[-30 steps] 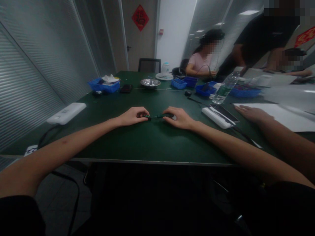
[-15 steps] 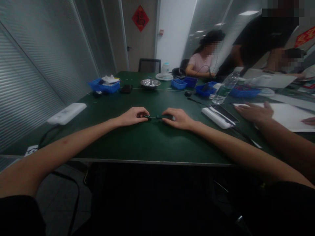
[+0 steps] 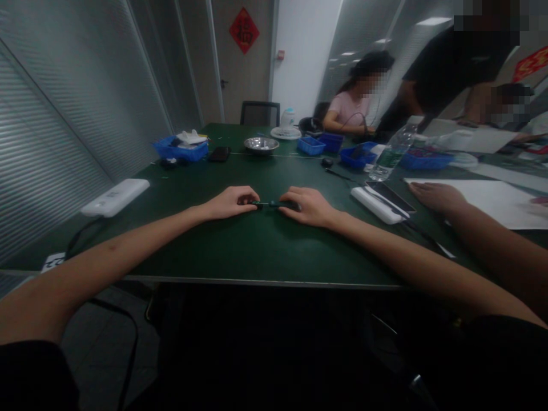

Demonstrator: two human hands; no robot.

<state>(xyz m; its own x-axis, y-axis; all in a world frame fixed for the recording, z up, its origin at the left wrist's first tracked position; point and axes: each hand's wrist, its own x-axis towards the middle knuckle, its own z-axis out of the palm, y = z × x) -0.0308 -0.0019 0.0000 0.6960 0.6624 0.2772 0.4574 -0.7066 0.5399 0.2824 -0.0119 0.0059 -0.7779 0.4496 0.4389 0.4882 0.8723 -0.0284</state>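
My right hand (image 3: 311, 206) is closed around a small screwdriver (image 3: 274, 204) with a dark green handle. Its thin metal shaft points left, toward my left hand (image 3: 231, 202). Between thumb and fingers, my left hand pinches a small dark part (image 3: 257, 204), mostly hidden by the fingertips. The shaft's tip meets this part or lies very close to it; I cannot tell which. Both hands are low over the green table (image 3: 257, 251).
A white power bank-like box (image 3: 115, 197) lies left, another (image 3: 377, 205) right beside a phone (image 3: 391, 196). A steel bowl (image 3: 261, 146), blue baskets (image 3: 184, 149) and a bottle (image 3: 391, 154) stand farther back. Another person's hand (image 3: 436, 197) rests on white paper at right.
My right hand's fingers have shifted slightly around the screwdriver handle. My left hand stays nearly still. The neighbour's hand at right has flattened onto the paper.
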